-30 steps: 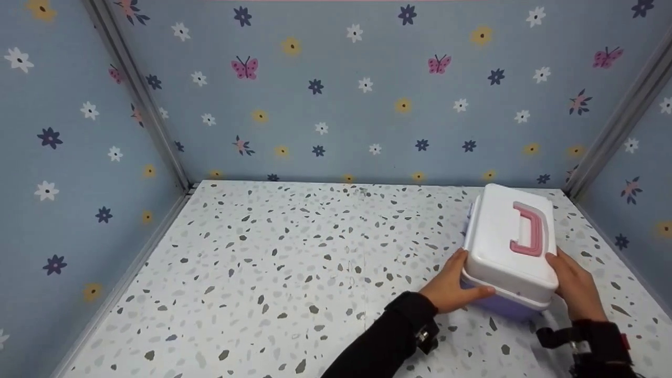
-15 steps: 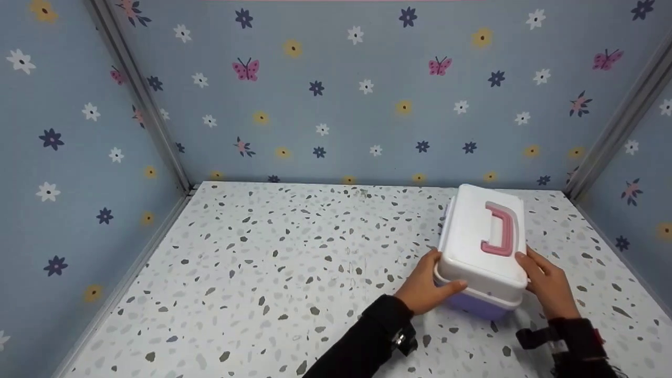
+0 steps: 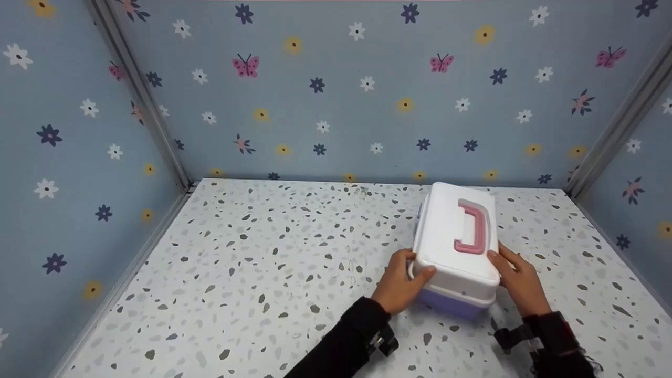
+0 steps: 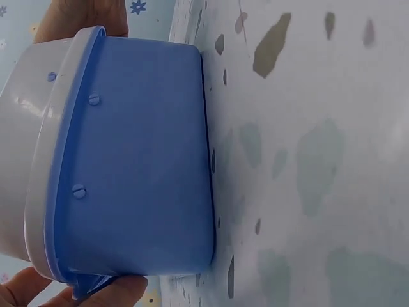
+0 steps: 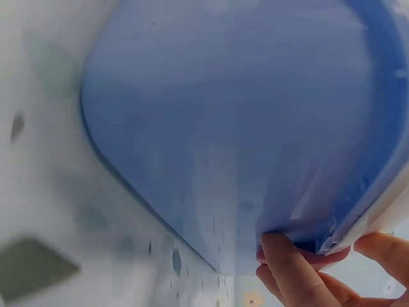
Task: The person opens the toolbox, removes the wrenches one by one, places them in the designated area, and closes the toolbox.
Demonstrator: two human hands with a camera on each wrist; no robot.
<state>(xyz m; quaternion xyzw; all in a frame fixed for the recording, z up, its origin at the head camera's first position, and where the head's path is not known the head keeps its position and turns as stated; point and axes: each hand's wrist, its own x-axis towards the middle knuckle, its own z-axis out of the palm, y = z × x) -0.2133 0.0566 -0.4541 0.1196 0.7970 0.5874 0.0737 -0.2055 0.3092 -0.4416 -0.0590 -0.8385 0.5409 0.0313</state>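
Note:
A lidded storage box stands on the speckled tabletop, right of centre in the head view. Its white lid (image 3: 452, 231) is down and carries a pink handle (image 3: 475, 231) lying flat in a recess. The purple base (image 3: 454, 304), bluer in the wrist views, sits low against the table. My left hand (image 3: 397, 283) grips the near left corner, thumb across the front of the lid. From the right side my right hand (image 3: 522, 278) holds the box, thumb at the lid's edge. Fingers (image 5: 291, 268) of that hand lie at a pink latch (image 5: 326, 257) under the rim.
The speckled tabletop (image 3: 262, 273) stretches to the left of the box. Flowered blue panels (image 3: 367, 105) enclose it at the back and both sides, with metal posts (image 3: 619, 121) at the corners.
Both hands have shifted the box leftward across the tabletop, from near the right side toward the middle. Their hold on it looks the same, and the lid stays down.

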